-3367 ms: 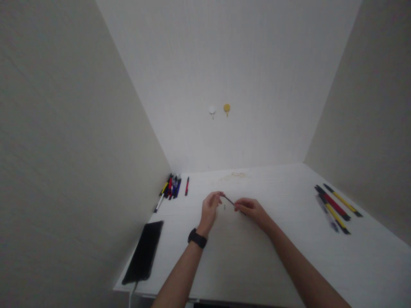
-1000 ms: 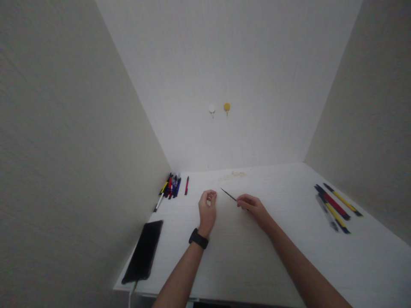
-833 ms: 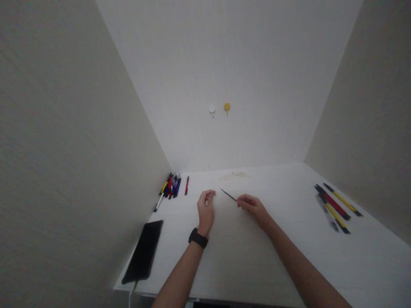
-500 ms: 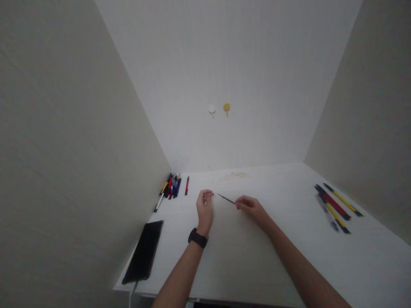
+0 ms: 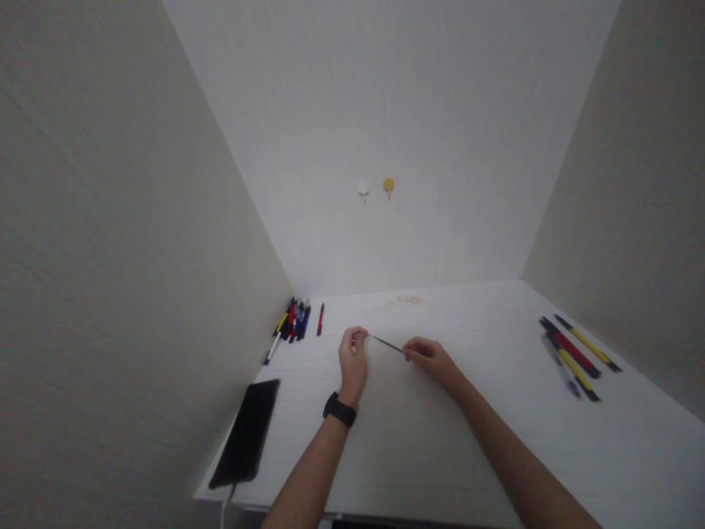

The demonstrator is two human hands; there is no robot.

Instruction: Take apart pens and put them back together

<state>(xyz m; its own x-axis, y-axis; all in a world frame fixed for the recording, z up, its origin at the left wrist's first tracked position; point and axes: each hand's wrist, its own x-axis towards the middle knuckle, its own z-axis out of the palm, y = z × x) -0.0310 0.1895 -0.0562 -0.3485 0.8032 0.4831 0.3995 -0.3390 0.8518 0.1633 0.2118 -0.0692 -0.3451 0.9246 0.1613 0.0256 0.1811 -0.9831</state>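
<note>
My right hand [image 5: 427, 354] pinches a thin dark pen refill [image 5: 388, 344] near one end, between thumb and fingertips. The refill slants up to the left, and its pale far end reaches the fingertips of my left hand [image 5: 353, 351]. Thumb and forefinger of that hand are pressed together, and whatever small thing they may hold is too tiny to make out. A black watch [image 5: 340, 409] is strapped round my left wrist. Both hands are just above the white table [image 5: 407, 441].
At the back left lies a pile of pens [image 5: 297, 319], with a red pen [image 5: 320, 319] beside it. A black tablet or phone [image 5: 246, 433] with a white cable [image 5: 227, 507] is at the left edge. Several yellow, red and clear pens [image 5: 573, 349] lie on the right. Walls enclose three sides.
The refill's far end and my left fingertips have come together, closing the small gap between them. My right hand has shifted slightly left.
</note>
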